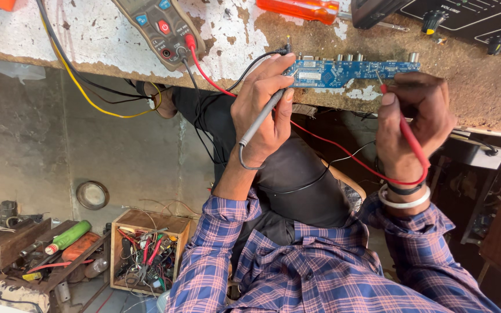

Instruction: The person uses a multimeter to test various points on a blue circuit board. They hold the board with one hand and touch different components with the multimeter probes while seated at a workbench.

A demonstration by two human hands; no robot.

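A long blue circuit board [355,71] lies at the edge of a worn workbench [233,35]. My left hand [262,113] grips a grey test probe [262,119] with its tip at the board's left end. My right hand [416,119] pinches a red test probe [404,124] whose tip touches the board near its middle right. Red and black leads run from the probes to a multimeter [158,26] lying on the bench at the upper left.
An orange-handled screwdriver [300,8] and a black audio unit with knobs [471,20] lie at the bench's back. On the floor at the lower left stand a wooden box of wires [146,252] and a cluttered low rack [36,249]. A round ring [92,195] rests on the floor.
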